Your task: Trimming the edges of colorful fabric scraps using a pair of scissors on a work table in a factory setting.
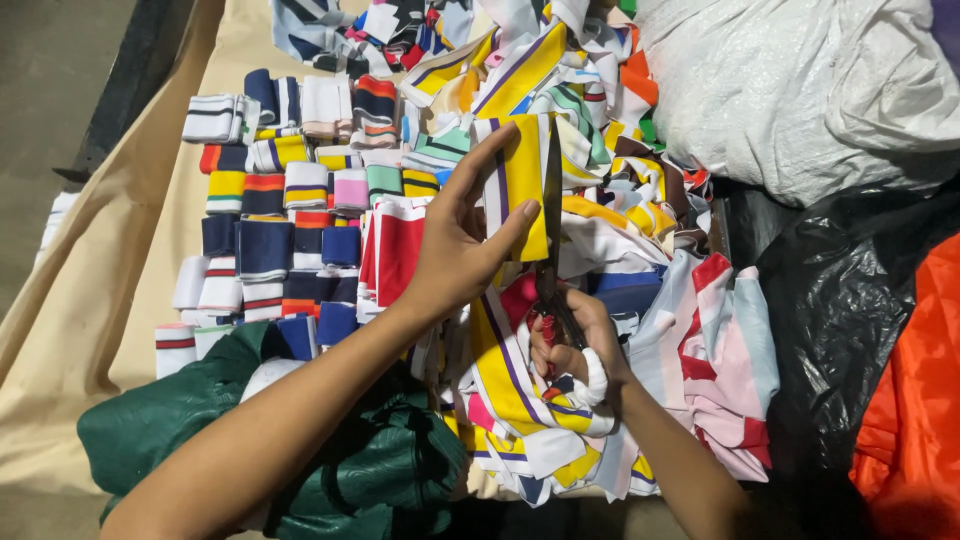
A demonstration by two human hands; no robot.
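The left hand point(455, 240) pinches a yellow knit fabric strip with white and purple stripes point(522, 180), holding it upright and taut, thumb in front and fingers behind. The right hand point(572, 345) grips the handles of one pair of long dark-bladed scissors point(552, 215), whose blades run up along the strip's right edge, seemingly partway through a cut. To the left, folded striped knit bands point(270, 215) lie in tidy rows on a tan cloth sheet point(110, 300), several dozen by my rough count, so a good share looks done already. A loose heap of uncut striped fabric pieces point(610, 150) remains around and beyond the hands, too tangled to count. Beyond lie one white woven sack point(800, 90), one black plastic bag point(850, 300) and an orange plastic bag point(915, 420).
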